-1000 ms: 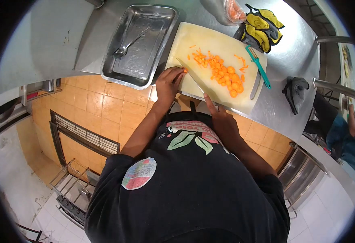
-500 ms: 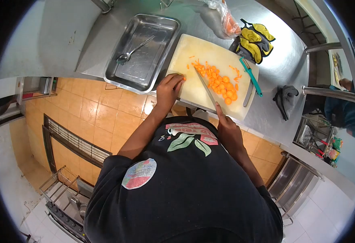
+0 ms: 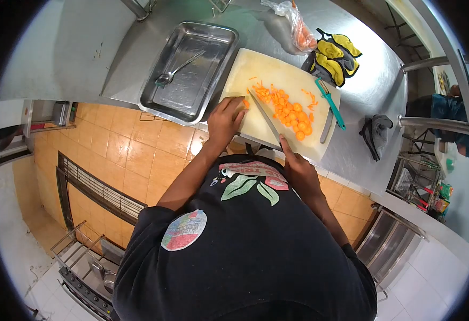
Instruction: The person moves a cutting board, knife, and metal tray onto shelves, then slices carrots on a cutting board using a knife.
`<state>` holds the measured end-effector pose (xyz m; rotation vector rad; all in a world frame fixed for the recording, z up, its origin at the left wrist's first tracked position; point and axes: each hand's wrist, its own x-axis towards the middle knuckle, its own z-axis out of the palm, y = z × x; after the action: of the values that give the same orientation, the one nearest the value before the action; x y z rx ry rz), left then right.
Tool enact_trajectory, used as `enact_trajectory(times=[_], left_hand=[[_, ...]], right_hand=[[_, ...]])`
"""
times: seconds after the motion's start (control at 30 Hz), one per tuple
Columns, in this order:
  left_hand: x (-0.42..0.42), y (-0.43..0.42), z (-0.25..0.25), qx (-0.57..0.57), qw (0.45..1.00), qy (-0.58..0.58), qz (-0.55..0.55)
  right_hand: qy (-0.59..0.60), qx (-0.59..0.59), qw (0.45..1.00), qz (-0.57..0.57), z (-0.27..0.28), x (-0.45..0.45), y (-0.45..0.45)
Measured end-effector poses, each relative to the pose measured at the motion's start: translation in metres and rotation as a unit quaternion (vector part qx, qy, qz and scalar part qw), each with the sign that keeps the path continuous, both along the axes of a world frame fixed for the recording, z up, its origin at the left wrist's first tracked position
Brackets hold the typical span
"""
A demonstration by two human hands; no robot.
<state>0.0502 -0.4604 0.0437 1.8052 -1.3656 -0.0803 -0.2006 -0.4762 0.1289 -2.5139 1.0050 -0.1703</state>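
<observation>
My right hand is closed round the handle of a kitchen knife, index finger stretched along its top. The blade slants across a pale cutting board, its tip toward the far left. At the board's left edge, my left hand pinches a small orange carrot piece, a short way left of the blade. Right of the knife lies a pile of sliced carrot, rounds at the near end and smaller bits at the far end. A teal-handled peeler rests on the board's right side.
Left of the board stands a steel tray with a spoon in it. Behind are a plastic bag of carrots and yellow-grey gloves. Dark grey cloth lies on the steel counter at right. Another person shows at far right.
The knife has shifted slightly left, its tip nearer my left hand. More of the carrot piece shows at my left fingertips, and those fingers have moved a little. The view has tilted slightly.
</observation>
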Motion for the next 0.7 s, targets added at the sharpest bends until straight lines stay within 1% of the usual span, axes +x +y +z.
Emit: enact_trajectory(times=[0.17,0.37,0.47,0.7], left_hand=[[0.000,0.000,0.000,0.002,1.000,0.002,-0.002],[-0.002,-0.001,-0.002,-0.018,1.000,-0.017,0.000],[-0.002,-0.002,-0.002,-0.014,1.000,-0.008,0.005],[0.001,-0.001,-0.010,-0.002,1.000,0.019,-0.010]], right_hand=[[0.016,0.099,0.995,-0.004,0.017,0.007,-0.008],[0.031,0.102,0.994,0.011,0.018,0.010,-0.013],[0.066,0.113,0.991,0.009,0.023,0.013,-0.015],[0.026,0.082,0.996,0.037,0.027,0.012,-0.017]])
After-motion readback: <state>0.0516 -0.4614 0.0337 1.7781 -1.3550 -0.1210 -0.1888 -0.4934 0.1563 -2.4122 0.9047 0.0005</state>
